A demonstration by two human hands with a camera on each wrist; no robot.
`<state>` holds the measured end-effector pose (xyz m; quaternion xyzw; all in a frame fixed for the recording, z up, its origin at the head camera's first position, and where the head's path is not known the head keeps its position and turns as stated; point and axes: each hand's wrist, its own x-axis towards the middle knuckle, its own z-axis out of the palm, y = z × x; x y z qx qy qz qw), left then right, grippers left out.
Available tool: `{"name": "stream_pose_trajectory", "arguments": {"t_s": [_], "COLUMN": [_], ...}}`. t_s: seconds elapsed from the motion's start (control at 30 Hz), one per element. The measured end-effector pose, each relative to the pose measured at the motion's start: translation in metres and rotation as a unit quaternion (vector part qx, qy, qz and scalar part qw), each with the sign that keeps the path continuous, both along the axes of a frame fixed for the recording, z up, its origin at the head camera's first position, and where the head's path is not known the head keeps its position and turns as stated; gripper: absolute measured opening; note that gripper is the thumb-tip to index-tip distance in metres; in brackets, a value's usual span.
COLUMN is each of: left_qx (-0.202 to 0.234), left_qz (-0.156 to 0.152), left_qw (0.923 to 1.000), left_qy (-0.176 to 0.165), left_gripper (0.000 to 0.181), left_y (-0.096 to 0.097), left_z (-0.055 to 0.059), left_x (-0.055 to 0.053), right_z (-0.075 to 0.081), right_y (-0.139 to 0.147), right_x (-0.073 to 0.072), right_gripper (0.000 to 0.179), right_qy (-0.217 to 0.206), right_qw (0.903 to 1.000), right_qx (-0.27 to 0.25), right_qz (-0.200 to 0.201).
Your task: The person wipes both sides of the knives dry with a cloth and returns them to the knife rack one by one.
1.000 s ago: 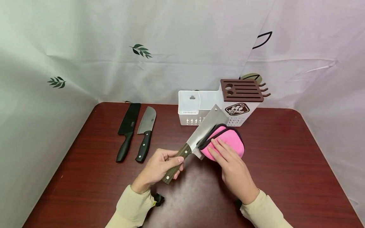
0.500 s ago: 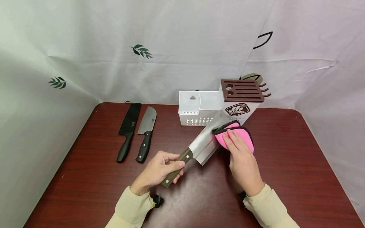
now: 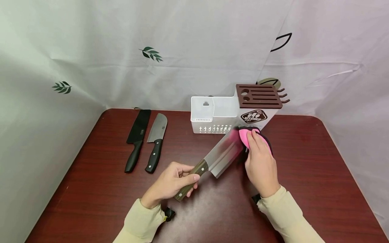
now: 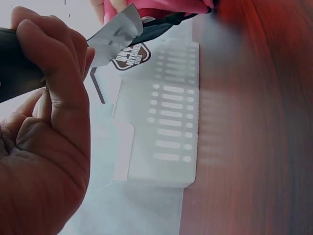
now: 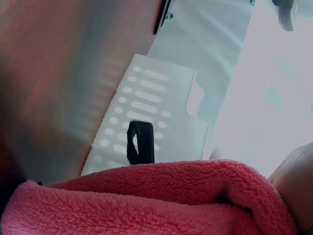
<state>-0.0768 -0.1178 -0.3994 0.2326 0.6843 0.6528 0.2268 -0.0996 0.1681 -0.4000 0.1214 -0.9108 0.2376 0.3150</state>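
Note:
My left hand (image 3: 173,182) grips a cleaver (image 3: 220,155) by its brown riveted handle, the blade pointing up and to the right above the table. Near the blade's far end, my right hand (image 3: 261,168) holds a folded pink cloth (image 3: 244,137) with black edging against the steel. The right thumb is hidden in the head view. The left wrist view shows the curled left hand (image 4: 54,132) around the handle, with part of the blade (image 4: 115,36) beyond it. Fluffy pink cloth (image 5: 146,208) fills the bottom of the right wrist view, a black loop (image 5: 146,142) sticking up from it.
Behind the blade stands a white perforated holder (image 3: 197,125) with a brown slotted top (image 3: 261,98) and side hooks. A black-bladed knife (image 3: 139,131) and a steel knife (image 3: 158,130) lie on the left of the reddish-brown table (image 3: 91,189). White curtains surround it.
My right hand and the pink cloth have slid along the blade, from near the handle toward its far end. The left hand keeps its grip, and the cleaver has shifted slightly down and right.

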Motion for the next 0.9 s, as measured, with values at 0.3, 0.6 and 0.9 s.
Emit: {"name": "stream_pose_trajectory", "arguments": {"t_s": [0.3, 0.6, 0.9], "left_qx": [-0.028, -0.035, -0.035], "left_qz": [0.002, 0.007, 0.02], "left_qw": [0.9996, 0.9993, 0.9991], "left_qy": [0.007, 0.006, 0.016], "left_gripper": [0.019, 0.02, 0.019], "left_y": [0.006, 0.009, 0.009], "left_z": [0.001, -0.002, -0.001], "left_x": [0.002, 0.001, 0.0], "right_z": [0.004, -0.002, -0.004], "right_y": [-0.005, -0.016, -0.027], "right_x": [-0.003, 0.005, 0.016], "right_gripper": [0.045, 0.048, 0.048], "right_qy": [-0.006, 0.038, 0.046], "right_qw": [1.0, 0.998, 0.9931], "right_qx": [0.003, 0.019, 0.046], "right_qz": [-0.004, 0.047, 0.098]}}
